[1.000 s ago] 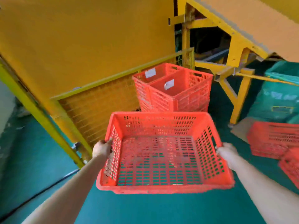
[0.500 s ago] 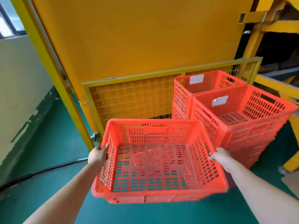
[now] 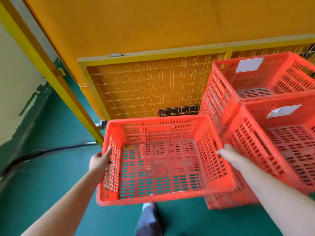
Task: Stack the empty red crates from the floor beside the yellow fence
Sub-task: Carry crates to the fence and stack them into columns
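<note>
Head view, the only one.

- Held crate (image 3: 162, 160): empty, off the floor, tipped slightly toward the person. It hangs just in front of the yellow fence (image 3: 144, 89), with its right wall hard against the near stack (image 3: 281, 150). I can't tell whether they touch.
- Left hand (image 3: 99, 161): on the left wall, thumb laid up toward the rim, fingers curled in against the slots. It grips.
- Right hand (image 3: 225, 150): at the right wall. Its fingers are hidden past the rim, so I cannot tell how they clamp.
- A far stack (image 3: 264, 77) stands behind the near one, against the fence. Both stacks carry white labels.
- A dark cable (image 3: 51, 149) runs along the green floor (image 3: 42, 176) on the left, and a trouser leg (image 3: 148, 217) shows below the crate.

Risks, as I judge them:
- The crate sits below the near stack's rim and must rise to clear it. Swung right too low, its corner would catch the rim and shove the stack.
- Set down askew, it won't nest and could slide off.
- The right fingers, between the two walls, could get pinched.
</note>
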